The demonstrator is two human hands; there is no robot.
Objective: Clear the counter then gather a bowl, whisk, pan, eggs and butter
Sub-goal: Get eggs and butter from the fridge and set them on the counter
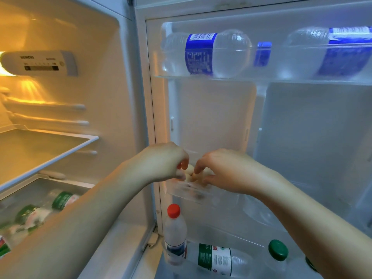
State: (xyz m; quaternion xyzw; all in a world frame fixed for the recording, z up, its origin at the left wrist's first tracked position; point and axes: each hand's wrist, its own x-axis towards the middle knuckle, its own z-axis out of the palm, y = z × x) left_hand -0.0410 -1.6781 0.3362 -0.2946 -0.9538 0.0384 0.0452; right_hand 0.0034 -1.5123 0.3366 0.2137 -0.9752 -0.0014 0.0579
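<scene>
Both my left hand [167, 162] and right hand [227, 170] pinch pale eggs [190, 172] lying in a clear tray [187, 191] on the fridge door [211, 117], with blue-labelled water bottles [207, 53] shelved above and capped bottles [215, 258] below.

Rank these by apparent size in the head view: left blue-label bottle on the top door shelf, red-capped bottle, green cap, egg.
1. left blue-label bottle
2. red-capped bottle
3. green cap
4. egg, only partly visible, so its rank against the cap is unsure.
</scene>
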